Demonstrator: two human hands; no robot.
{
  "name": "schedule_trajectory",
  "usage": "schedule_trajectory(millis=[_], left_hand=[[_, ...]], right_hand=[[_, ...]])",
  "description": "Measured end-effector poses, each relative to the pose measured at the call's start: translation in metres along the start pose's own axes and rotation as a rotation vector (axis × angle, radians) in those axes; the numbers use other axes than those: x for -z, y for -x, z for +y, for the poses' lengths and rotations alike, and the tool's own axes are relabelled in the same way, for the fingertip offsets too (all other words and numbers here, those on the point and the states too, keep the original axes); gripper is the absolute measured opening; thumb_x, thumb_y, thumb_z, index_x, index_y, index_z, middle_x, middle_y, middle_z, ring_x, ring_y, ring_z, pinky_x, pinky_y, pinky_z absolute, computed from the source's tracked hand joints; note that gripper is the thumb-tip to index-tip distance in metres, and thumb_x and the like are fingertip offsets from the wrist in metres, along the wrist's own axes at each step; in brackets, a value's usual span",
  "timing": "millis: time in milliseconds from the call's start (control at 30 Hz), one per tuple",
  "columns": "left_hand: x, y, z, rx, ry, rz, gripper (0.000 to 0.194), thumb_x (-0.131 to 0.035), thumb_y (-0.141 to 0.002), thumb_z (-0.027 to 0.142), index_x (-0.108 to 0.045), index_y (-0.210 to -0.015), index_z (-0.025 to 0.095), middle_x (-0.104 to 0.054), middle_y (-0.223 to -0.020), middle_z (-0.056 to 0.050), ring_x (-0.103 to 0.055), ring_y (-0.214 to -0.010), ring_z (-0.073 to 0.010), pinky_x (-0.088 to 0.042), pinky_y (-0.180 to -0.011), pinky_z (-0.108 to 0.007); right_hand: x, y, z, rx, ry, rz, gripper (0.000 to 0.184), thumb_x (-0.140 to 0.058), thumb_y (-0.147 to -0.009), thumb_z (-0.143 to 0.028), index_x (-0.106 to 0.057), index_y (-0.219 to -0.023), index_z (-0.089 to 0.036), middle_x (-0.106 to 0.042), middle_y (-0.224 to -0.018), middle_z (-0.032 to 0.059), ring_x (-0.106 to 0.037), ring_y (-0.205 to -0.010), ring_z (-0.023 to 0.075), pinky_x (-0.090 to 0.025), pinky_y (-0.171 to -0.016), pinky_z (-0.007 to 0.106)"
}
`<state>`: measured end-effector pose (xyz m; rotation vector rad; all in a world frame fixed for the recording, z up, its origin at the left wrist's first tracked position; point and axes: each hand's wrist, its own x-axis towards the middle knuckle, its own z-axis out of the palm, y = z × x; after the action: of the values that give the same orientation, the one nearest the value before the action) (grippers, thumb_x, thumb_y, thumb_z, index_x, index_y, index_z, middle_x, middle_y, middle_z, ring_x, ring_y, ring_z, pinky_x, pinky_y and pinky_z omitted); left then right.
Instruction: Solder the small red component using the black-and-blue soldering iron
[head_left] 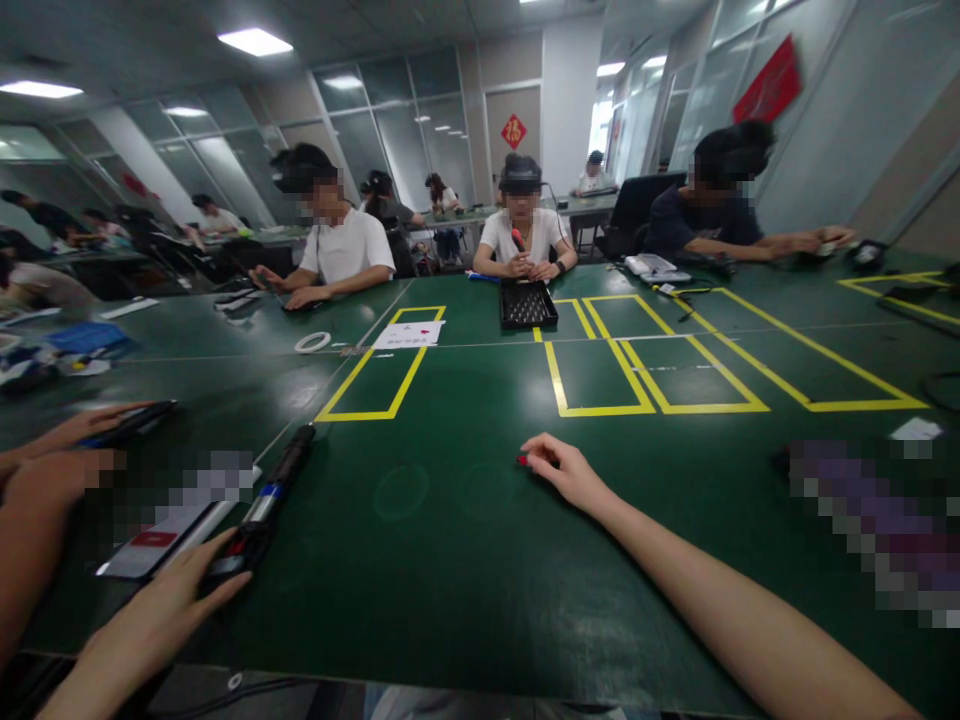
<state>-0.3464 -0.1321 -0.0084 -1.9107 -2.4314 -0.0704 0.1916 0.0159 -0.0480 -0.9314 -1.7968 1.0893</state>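
Note:
My right hand point(564, 468) lies on the green table point(465, 560) near its middle, fingers pinched on a small red object point(522, 460) that rests on the surface. At the lower left, my left hand point(169, 600) holds the near end of a long black tool with a blue band point(274, 490) between thumb and fingers. The tool lies flat and points away from me. Beside it is a flat white and red card or device point(161, 535), partly blurred out.
A co-worker's hands point(67, 440) hold a dark device at the far left. Yellow tape rectangles point(600, 385) mark the table. Across it are a black tray point(528, 303), a white paper point(409, 334), a white ring point(312, 342) and several seated people.

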Motion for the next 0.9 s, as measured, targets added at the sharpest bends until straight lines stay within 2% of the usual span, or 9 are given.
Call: schedule_trajectory(millis=[100,167,300,500,567,667,767,900], left_hand=[[-0.004,-0.002,-0.009,-0.037,0.145,-0.074,0.055,-0.047,-0.077,0.059,-0.045,-0.126,0.032,-0.057,-0.134,0.000,-0.053,-0.123,-0.0252,-0.039,-0.105,-0.040],[-0.005,-0.002,-0.012,-0.031,0.202,-0.081,0.058,-0.051,-0.074,0.059,-0.043,-0.127,0.037,-0.055,-0.136,0.004,-0.050,-0.125,-0.0261,-0.038,-0.106,-0.041],[-0.003,-0.001,-0.011,-0.027,0.257,-0.100,0.062,-0.054,-0.072,0.061,-0.040,-0.130,0.040,-0.054,-0.137,0.006,-0.048,-0.127,-0.0268,-0.037,-0.107,-0.042],[0.003,-0.003,-0.005,-0.064,0.305,-0.082,0.063,-0.056,-0.067,0.064,-0.040,-0.127,0.049,-0.058,-0.130,0.013,-0.049,-0.127,-0.0261,-0.038,-0.106,-0.043],[0.006,-0.004,0.002,-0.080,0.308,-0.070,0.063,-0.057,-0.066,0.063,-0.041,-0.125,0.049,-0.059,-0.129,0.012,-0.049,-0.126,-0.0265,-0.038,-0.106,-0.043],[0.011,-0.005,0.021,-0.075,0.298,-0.058,0.064,-0.059,-0.064,0.061,-0.045,-0.123,0.039,-0.059,-0.129,0.003,-0.051,-0.123,-0.0270,-0.039,-0.105,-0.041],[0.016,-0.005,0.045,-0.066,0.268,-0.052,0.065,-0.059,-0.064,0.059,-0.050,-0.120,0.027,-0.060,-0.124,-0.006,-0.055,-0.118,-0.0279,-0.041,-0.102,-0.039],[0.017,-0.006,0.071,-0.106,0.229,-0.057,0.064,-0.058,-0.067,0.057,-0.051,-0.121,0.023,-0.060,-0.122,-0.008,-0.056,-0.115,-0.0273,-0.042,-0.101,-0.038]], right_hand=[[0.000,-0.001,0.004,-0.040,-0.041,0.025,0.023,-0.053,-0.088,-0.039,-0.060,-0.089,-0.017,-0.059,-0.073,0.0004,-0.054,-0.065,0.0131,-0.043,-0.062,0.025],[0.000,-0.002,0.007,-0.070,-0.061,0.065,0.026,-0.052,-0.089,-0.042,-0.057,-0.085,-0.017,-0.059,-0.070,0.0001,-0.054,-0.061,0.0127,-0.043,-0.060,0.025],[-0.001,-0.003,0.011,-0.088,-0.088,0.118,0.029,-0.050,-0.089,-0.046,-0.053,-0.082,-0.018,-0.058,-0.066,-0.0005,-0.054,-0.058,0.0122,-0.044,-0.058,0.025],[0.002,-0.005,0.011,-0.089,-0.152,0.113,0.032,-0.052,-0.087,-0.048,-0.052,-0.101,-0.019,-0.056,-0.061,-0.0040,-0.052,-0.050,0.0112,-0.043,-0.051,0.024],[0.003,-0.005,0.010,-0.104,-0.149,0.098,0.031,-0.052,-0.087,-0.048,-0.057,-0.094,-0.018,-0.054,-0.058,-0.0039,-0.051,-0.048,0.0107,-0.042,-0.050,0.023],[0.005,-0.006,0.005,-0.118,-0.179,0.092,0.032,-0.053,-0.086,-0.047,-0.059,-0.083,-0.016,-0.056,-0.058,-0.0022,-0.051,-0.049,0.0100,-0.040,-0.048,0.022],[0.007,-0.006,-0.001,-0.142,-0.215,0.085,0.031,-0.056,-0.085,-0.047,-0.060,-0.086,-0.016,-0.058,-0.059,-0.0013,-0.055,-0.050,0.0106,-0.038,-0.047,0.021],[0.008,-0.006,-0.005,-0.137,-0.250,0.041,0.032,-0.059,-0.083,-0.045,-0.058,-0.096,-0.016,-0.063,-0.070,0.0012,-0.060,-0.058,0.0120,-0.042,-0.051,0.022]])
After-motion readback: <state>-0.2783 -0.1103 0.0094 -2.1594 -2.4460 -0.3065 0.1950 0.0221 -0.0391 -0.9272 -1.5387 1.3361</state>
